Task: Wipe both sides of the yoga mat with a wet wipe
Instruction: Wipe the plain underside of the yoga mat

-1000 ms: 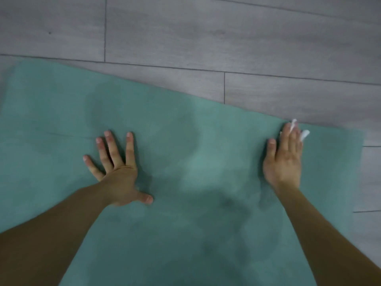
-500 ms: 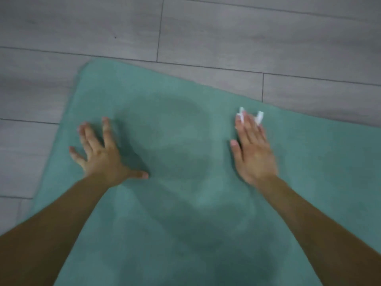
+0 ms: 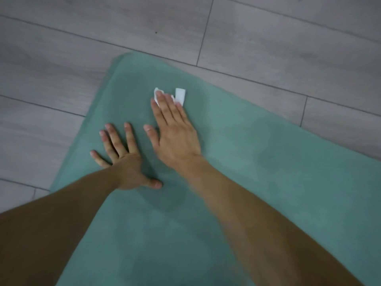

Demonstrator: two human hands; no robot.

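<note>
Wipe (image 3: pixel 179 95) lies under right hand (image 3: pixel 175 133), beside left hand (image 3: pixel 121 159), on mat (image 3: pixel 268 182).

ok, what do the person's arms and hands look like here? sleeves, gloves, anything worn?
Both forearms are bare as far as the frame shows, with no sleeves in view. The left hand and right hand wear no gloves. No rings, watch or bracelets are visible on fingers or wrists. Nails look short and unpainted. The right arm is slightly motion-blurred, so fine detail there is hard to tell.

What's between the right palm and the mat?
Head view: the wet wipe, pressed flat under the right hand onto the yoga mat, white corners poking past the fingertips.
</note>
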